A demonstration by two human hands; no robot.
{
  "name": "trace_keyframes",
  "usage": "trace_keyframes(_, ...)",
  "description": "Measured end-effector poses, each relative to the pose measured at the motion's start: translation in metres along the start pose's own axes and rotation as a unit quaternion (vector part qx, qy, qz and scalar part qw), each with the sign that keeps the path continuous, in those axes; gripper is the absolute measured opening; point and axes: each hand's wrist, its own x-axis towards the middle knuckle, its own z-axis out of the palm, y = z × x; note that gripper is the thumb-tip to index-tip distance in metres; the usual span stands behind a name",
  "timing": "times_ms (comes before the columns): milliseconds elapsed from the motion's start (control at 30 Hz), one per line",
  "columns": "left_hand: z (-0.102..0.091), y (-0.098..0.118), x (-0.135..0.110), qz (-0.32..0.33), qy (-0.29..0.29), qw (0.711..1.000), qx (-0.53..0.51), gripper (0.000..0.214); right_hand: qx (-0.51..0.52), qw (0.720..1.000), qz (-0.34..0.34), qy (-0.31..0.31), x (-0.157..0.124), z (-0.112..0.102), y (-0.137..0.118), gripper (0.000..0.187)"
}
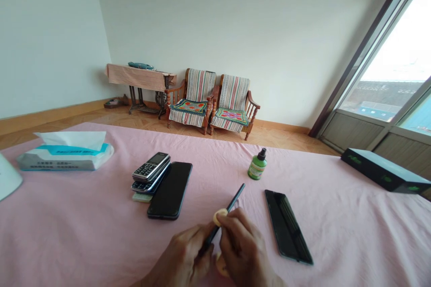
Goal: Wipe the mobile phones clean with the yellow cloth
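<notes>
In front of me my left hand point(188, 251) is closed round the lower end of a slim dark object point(236, 197), which looks like a phone seen edge-on. It slants up to the right. My right hand point(244, 244) pinches a small cream-coloured pad point(220, 217) against its side. Another bit of cream-coloured material point(222, 265) shows low between the hands; whether it is the same piece I cannot tell. A black smartphone point(288, 226) lies to the right of my right hand. Beyond the hands stands a green spray bottle point(257, 164) with a black top.
A pink cloth point(111, 242) covers the table. Left of centre, stacked keypad phones point(151, 168) lean over a black smartphone point(171, 190). A tissue pack point(67, 157) lies farther left, a black box point(384, 172) at the right edge. Two wooden chairs point(198, 92) stand by the wall.
</notes>
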Motion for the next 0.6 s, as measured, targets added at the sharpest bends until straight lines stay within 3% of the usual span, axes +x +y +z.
trace_keyframes(100,0.001,-0.001,0.001,-0.012,0.004,1.0,0.0,0.023,-0.015,0.999,0.036,0.016,-0.002,-0.001,0.005,0.029)
trace_keyframes(333,-0.006,0.005,0.006,-0.004,-0.017,0.999,-0.03,0.013,-0.024,0.993,-0.108,-0.04,-0.002,0.003,-0.01,0.038)
trace_keyframes(533,0.002,-0.005,0.004,-0.042,-0.012,0.999,0.011,0.017,-0.049,0.999,-0.002,0.001,0.0,-0.001,0.003,0.031)
trace_keyframes(600,0.002,-0.006,0.003,-0.037,-0.01,0.999,0.01,0.017,-0.05,0.999,-0.013,0.005,-0.001,0.0,0.002,0.032)
